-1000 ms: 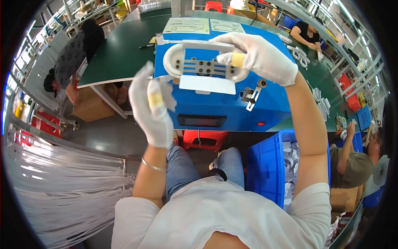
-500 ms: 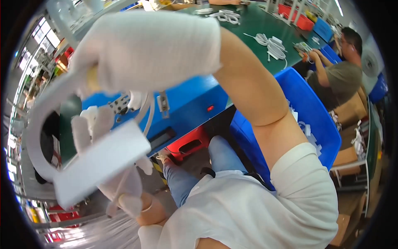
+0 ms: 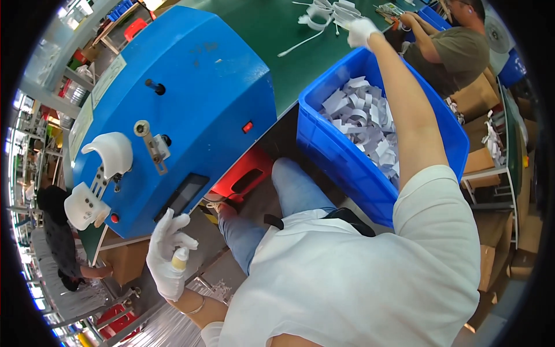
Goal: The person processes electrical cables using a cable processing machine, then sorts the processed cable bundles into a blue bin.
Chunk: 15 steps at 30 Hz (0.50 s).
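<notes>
Lower left: the white-gloved left hand (image 3: 169,254) has fingers parted, loosely curved, near the blue box-shaped machine (image 3: 214,81). Upper right: the white-gloved right hand (image 3: 362,33) is beside coiled white cables (image 3: 345,10); finger closure cannot be determined.

From your view's centre, the green desk (image 3: 272,26) spreads at twelve o'clock, with a round fan (image 3: 498,34) at two and cardboard boxes (image 3: 478,162) at three. You have grey floor (image 3: 215,263) at seven, a red stool (image 3: 135,29) between ten and eleven.
</notes>
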Each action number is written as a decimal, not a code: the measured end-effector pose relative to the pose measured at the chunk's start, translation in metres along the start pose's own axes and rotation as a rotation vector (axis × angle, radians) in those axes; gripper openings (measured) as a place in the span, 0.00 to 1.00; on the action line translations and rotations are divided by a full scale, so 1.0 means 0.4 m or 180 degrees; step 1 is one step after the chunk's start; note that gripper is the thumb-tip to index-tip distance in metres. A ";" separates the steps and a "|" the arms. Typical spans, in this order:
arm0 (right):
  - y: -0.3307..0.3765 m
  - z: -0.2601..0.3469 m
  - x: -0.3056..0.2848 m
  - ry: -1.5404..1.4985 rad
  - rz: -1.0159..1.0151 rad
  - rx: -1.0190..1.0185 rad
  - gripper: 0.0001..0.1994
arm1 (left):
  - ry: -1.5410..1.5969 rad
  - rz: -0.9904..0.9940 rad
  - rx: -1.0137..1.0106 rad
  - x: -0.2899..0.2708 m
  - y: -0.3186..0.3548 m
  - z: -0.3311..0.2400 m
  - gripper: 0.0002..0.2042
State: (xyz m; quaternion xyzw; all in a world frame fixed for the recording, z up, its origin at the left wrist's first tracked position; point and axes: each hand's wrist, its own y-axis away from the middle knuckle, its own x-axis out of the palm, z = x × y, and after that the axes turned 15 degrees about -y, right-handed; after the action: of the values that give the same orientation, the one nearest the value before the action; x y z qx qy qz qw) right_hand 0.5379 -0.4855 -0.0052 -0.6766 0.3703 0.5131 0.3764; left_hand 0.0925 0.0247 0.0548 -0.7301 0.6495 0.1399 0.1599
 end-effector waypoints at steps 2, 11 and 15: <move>0.085 0.072 0.038 0.0109 0.1734 -0.0764 0.08 | -0.0028 0.0037 -0.0164 0.005 0.006 0.004 0.36; 0.459 0.223 0.328 -0.1417 0.2041 0.1197 0.18 | -0.0253 0.0280 -0.0252 0.024 -0.054 -0.005 0.33; 0.378 0.105 0.117 -0.2233 0.1660 0.0579 0.12 | -0.0124 0.0403 -0.0061 0.044 -0.087 -0.041 0.25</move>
State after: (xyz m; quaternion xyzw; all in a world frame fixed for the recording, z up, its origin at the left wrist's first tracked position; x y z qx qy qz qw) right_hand 0.3956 -0.5204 -0.0784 -0.3098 0.4220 0.7548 0.3953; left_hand 0.1290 0.0055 0.0641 -0.6862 0.6898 0.1702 0.1563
